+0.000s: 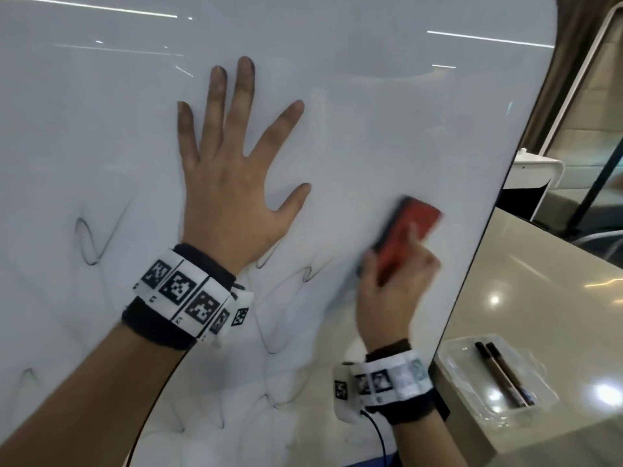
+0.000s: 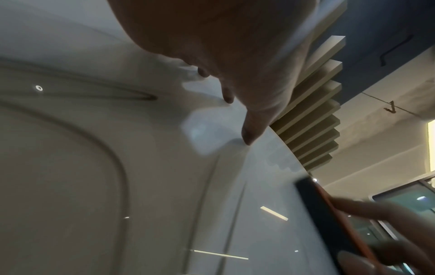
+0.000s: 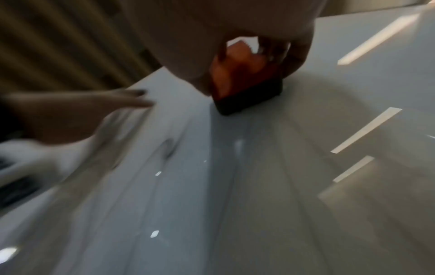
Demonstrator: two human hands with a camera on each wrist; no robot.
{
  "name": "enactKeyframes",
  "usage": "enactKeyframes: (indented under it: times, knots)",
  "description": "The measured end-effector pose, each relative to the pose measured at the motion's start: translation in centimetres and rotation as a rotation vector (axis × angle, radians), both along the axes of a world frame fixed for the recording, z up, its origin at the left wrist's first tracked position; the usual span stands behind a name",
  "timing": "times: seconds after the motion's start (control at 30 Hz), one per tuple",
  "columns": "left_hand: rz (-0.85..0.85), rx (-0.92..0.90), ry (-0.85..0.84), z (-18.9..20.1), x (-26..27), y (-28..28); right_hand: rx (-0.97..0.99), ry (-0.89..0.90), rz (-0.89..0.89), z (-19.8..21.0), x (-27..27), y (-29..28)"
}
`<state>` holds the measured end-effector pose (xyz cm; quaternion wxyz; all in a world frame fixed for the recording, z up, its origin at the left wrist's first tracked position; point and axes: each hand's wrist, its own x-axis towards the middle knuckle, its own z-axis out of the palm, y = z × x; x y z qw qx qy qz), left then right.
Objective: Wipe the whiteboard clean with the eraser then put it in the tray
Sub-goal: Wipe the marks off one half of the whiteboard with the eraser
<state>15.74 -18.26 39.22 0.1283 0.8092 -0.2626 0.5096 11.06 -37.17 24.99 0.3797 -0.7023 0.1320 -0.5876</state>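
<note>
The right hand point(image 1: 394, 291) is gripping the red eraser point(image 1: 409, 230), fingers and thumb curled round its body, and is pressing its dark felt face against the whiteboard point(image 1: 337, 96) near the board's right edge. Motion blur on hand and eraser suggests a wiping stroke under way. The left hand point(image 1: 232, 183) is lying flat on the board with fingers spread wide and straight, holding nothing and apparently steadying the panel; its fingertips point(image 1: 245, 64) are looking smudged dark.

The job appears roughly half done. The upper board is showing only reflections of ceiling lights, while thin dark squiggles point(image 1: 89, 241) are remaining across the lower part, left of and below the left wrist, and faint loops are trailing toward the bottom edge.

The clear plastic tray point(image 1: 472, 352) is sitting on the pale counter point(image 1: 539, 281) just right of the board, with two dark markers point(image 1: 505, 375) lying in it. The eraser is well apart from it, so the put-away step is not yet begun.
</note>
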Motion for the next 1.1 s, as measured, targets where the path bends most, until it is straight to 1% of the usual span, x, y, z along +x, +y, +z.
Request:
enactKeyframes:
  times: [0.03, 0.07, 0.1, 0.13, 0.17, 0.27, 0.3, 0.33, 0.37, 0.4, 0.43, 0.5, 0.53, 0.57, 0.6, 0.63, 0.73, 0.77, 0.83, 0.87, 0.9, 1.0, 1.07, 1.1]
  knots:
    - [0.002, 0.008, 0.000, 0.0, 0.1, 0.1, -0.145, 0.031, 0.026, 0.1, 0.1, 1.4]
    - [0.006, 0.019, -0.003, 0.0, 0.1, 0.2, -0.240, 0.059, 0.030, -0.4, 0.1, 2.1]
    - [0.015, 0.031, -0.007, 0.0, 0.2, 0.4, -0.252, 0.066, 0.017, -1.6, 0.2, 1.9]
    - [0.026, 0.040, -0.010, 0.0, 0.2, 0.5, -0.177, 0.069, 0.001, -3.1, 0.0, 1.3]
    - [0.035, 0.047, -0.011, 0.1, 0.1, 0.7, -0.043, 0.071, -0.015, -4.9, -0.2, 0.4]
    - [0.051, 0.078, 0.003, 0.3, -0.3, 0.8, 0.449, 0.088, -0.103, -8.8, -0.9, -1.6]
    - [0.054, 0.089, 0.018, 0.5, -0.6, 0.8, 0.547, 0.098, -0.117, -8.8, -0.8, -1.4]
    - [0.056, 0.096, 0.031, 0.6, -0.8, 0.8, 0.572, 0.089, -0.103, -7.9, -0.6, -0.6]
    - [0.058, 0.102, 0.045, 0.8, -1.0, 0.8, 0.526, 0.060, -0.067, -6.4, -0.4, 0.9]
    - [0.058, 0.110, 0.057, 0.9, -1.3, 0.8, 0.412, 0.020, -0.021, -4.7, -0.2, 2.7]
    - [0.059, 0.117, 0.065, 1.1, -1.5, 0.9, 0.241, -0.001, 0.025, -3.1, 0.0, 4.7]
    - [0.050, 0.131, 0.068, 1.5, -1.8, 1.6, -0.122, 0.037, 0.082, -0.8, 0.4, 8.6]
    - [0.032, 0.138, 0.064, 1.7, -1.9, 2.3, -0.241, 0.050, 0.094, -0.2, 0.5, 9.7]
    - [0.006, 0.139, 0.061, 1.9, -2.0, 3.1, -0.307, 0.054, 0.089, -0.2, 0.6, 10.1]
    - [-0.024, 0.124, 0.064, 2.1, -2.1, 4.2, -0.318, 0.051, 0.077, -0.9, 0.6, 9.8]
    - [-0.048, 0.088, 0.072, 2.2, -2.1, 5.5, -0.277, 0.052, 0.062, -2.2, 0.4, 9.1]
    - [-0.032, -0.096, 0.036, 2.1, -2.1, 10.7, 0.000, 0.083, 0.025, -6.7, -1.0, 6.6]
    - [-0.002, -0.152, 0.002, 2.0, -2.0, 12.4, 0.087, 0.082, 0.006, -7.5, -1.2, 6.4]
    - [0.069, -0.244, -0.042, 1.7, -1.6, 15.0, 0.217, 0.052, 0.011, -6.9, -1.0, 7.7]
    - [0.095, -0.276, -0.035, 1.4, -1.3, 15.7, 0.220, 0.039, 0.046, -5.8, -0.6, 9.1]
    - [0.112, -0.289, -0.015, 1.1, -1.0, 15.9, 0.163, 0.026, 0.094, -4.6, -0.2, 10.8]
    - [0.162, -0.251, 0.038, -0.1, -0.1, 15.1, -0.072, 0.038, 0.243, -1.5, 0.5, 15.6]
    - [0.180, -0.232, 0.036, -0.5, 0.2, 15.1, -0.151, 0.047, 0.255, -1.4, 0.5, 15.6]
    - [0.183, -0.225, 0.025, -0.5, 0.3, 15.4, -0.162, 0.049, 0.228, -2.3, 0.5, 14.7]
